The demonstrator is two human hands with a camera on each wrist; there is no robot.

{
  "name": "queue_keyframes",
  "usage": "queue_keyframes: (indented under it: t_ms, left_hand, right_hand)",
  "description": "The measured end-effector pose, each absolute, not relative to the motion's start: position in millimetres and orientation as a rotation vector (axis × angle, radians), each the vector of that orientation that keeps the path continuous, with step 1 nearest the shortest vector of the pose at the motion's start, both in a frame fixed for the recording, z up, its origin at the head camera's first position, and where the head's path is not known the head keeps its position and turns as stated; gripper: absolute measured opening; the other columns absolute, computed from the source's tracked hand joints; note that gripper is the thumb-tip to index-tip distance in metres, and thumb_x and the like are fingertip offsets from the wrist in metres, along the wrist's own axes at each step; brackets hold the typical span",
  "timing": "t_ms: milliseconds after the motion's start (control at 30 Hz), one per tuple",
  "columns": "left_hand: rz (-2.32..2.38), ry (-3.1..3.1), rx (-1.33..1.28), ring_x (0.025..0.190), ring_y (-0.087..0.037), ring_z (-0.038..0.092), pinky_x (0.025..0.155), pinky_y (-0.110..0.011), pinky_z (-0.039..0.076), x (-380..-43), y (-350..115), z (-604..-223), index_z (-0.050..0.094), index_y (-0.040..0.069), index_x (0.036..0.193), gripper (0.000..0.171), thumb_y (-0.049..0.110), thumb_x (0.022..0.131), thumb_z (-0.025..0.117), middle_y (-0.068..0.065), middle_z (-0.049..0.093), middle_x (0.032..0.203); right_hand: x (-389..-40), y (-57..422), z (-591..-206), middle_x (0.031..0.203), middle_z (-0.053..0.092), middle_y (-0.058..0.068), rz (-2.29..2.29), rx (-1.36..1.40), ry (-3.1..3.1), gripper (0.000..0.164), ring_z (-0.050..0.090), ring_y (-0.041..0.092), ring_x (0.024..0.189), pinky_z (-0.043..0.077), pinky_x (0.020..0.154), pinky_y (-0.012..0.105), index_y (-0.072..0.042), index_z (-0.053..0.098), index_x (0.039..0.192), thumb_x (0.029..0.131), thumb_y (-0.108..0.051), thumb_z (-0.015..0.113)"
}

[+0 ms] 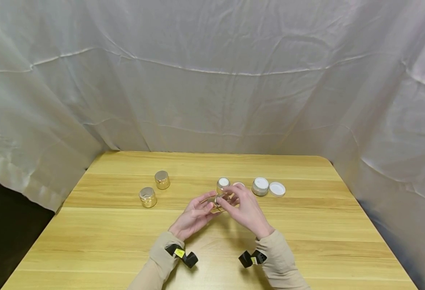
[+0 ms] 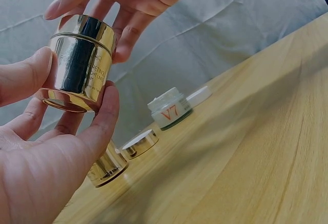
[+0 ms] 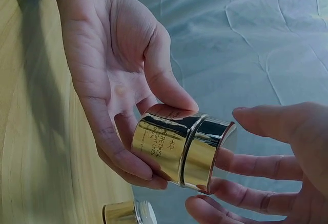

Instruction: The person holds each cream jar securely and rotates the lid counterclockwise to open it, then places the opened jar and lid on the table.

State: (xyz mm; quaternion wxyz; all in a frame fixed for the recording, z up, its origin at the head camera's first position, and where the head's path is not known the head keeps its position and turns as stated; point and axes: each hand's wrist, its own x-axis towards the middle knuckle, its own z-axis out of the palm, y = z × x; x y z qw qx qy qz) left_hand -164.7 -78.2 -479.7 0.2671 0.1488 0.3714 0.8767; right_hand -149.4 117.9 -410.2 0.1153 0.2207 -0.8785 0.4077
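Left hand [image 1: 194, 217] is gripping a shiny gold cylindrical jar [image 2: 74, 73], lower centre; right hand [image 1: 248, 211] is curving, fingers apart, around its gold lid [image 2: 92, 27].

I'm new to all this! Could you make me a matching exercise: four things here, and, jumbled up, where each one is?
1. Shiny gold cylindrical jar with dark lettering
2. Two shiny gold cylindrical jars
3. Pale translucent jar with orange-red "V7"
4. Flat, round white lid

A. Rightmost on the wooden table
B. Gripped by the left hand
C. Standing toward the table's left
D. Second from right

Pairs: 1-B, 2-C, 3-D, 4-A
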Motion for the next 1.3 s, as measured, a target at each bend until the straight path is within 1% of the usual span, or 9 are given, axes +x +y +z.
queue_keyframes:
  t_ms: [100,233,400,533,733,1000,1100,1200,1300]
  left_hand:
    - [2.364,1.007,0.403,0.112,-0.010,0.064,0.111,-0.031,0.051,-164.8,-78.4,-479.5,0.051,0.011,0.129,0.030,0.000,0.101,0.051,-0.002,0.062,0.121]
    - [2.363,1.004,0.410,0.112,-0.010,0.064,0.111,-0.031,0.051,-165.1,-78.5,-479.6,0.051,0.011,0.130,0.031,0.000,0.101,0.051,-0.001,0.061,0.120]
    - [2.358,1.001,0.418,0.112,-0.009,0.063,0.112,-0.030,0.051,-165.1,-78.6,-479.5,0.052,0.012,0.130,0.032,0.000,0.101,0.052,0.000,0.061,0.121]
    - [2.360,1.005,0.406,0.112,-0.009,0.063,0.111,-0.030,0.051,-165.1,-78.6,-479.6,0.053,0.012,0.128,0.031,0.000,0.100,0.053,0.000,0.061,0.121]
    - [2.363,1.014,0.399,0.113,-0.010,0.064,0.111,-0.030,0.051,-164.9,-78.2,-479.3,0.053,0.011,0.127,0.030,0.000,0.100,0.053,-0.001,0.061,0.121]
    - [2.365,1.030,0.420,0.113,-0.010,0.064,0.110,-0.030,0.052,-164.3,-77.5,-478.2,0.050,0.011,0.131,0.032,0.001,0.101,0.053,0.000,0.061,0.121]
    - [2.365,1.034,0.431,0.112,-0.009,0.063,0.109,-0.030,0.053,-164.8,-77.5,-479.0,0.051,0.011,0.130,0.031,0.001,0.101,0.053,0.001,0.061,0.121]
    - [2.360,1.033,0.446,0.111,-0.009,0.063,0.108,-0.029,0.053,-165.4,-77.8,-480.1,0.052,0.012,0.130,0.031,0.001,0.101,0.053,0.001,0.061,0.120]
    - [2.354,1.026,0.452,0.111,-0.009,0.062,0.108,-0.029,0.053,-166.2,-78.2,-481.1,0.054,0.013,0.129,0.031,0.001,0.100,0.053,0.001,0.061,0.121]
  right_hand:
    - [-149.4,117.7,-409.8,0.093,0.068,0.010,1.197,0.656,-2.568,0.023,0.067,0.016,0.077,0.062,0.068,0.026,-0.005,0.072,0.107,0.089,-0.020,0.077]
    - [-149.3,117.7,-409.6,0.091,0.068,0.010,1.182,0.682,-2.557,0.023,0.067,0.017,0.077,0.062,0.068,0.026,-0.004,0.072,0.106,0.088,-0.017,0.078]
    - [-148.9,118.5,-409.1,0.098,0.068,0.012,1.121,0.750,-2.542,0.025,0.068,0.024,0.084,0.063,0.074,0.032,-0.005,0.072,0.107,0.083,-0.012,0.080]
    - [-148.7,118.6,-408.8,0.103,0.068,0.014,1.140,0.764,-2.548,0.028,0.069,0.025,0.089,0.063,0.078,0.035,-0.004,0.071,0.111,0.086,-0.014,0.078]
    - [-148.4,118.1,-409.2,0.101,0.068,0.011,1.186,0.644,-2.584,0.028,0.069,0.022,0.085,0.063,0.075,0.034,-0.006,0.071,0.112,0.090,-0.023,0.076]
    - [-148.5,117.5,-408.8,0.092,0.069,0.008,1.191,0.604,-2.592,0.022,0.065,0.013,0.073,0.061,0.066,0.028,-0.009,0.073,0.106,0.090,-0.023,0.076]
    - [-148.5,116.6,-409.0,0.090,0.069,0.007,1.176,0.612,-2.583,0.021,0.066,0.013,0.073,0.061,0.065,0.026,-0.008,0.073,0.104,0.089,-0.021,0.077]
    - [-148.5,116.5,-409.3,0.091,0.068,0.008,1.134,0.666,-2.562,0.020,0.067,0.016,0.075,0.061,0.067,0.027,-0.007,0.073,0.103,0.087,-0.017,0.078]
    - [-148.5,117.3,-409.9,0.094,0.067,0.010,1.097,0.737,-2.539,0.022,0.068,0.020,0.080,0.062,0.072,0.031,-0.006,0.072,0.105,0.084,-0.012,0.078]
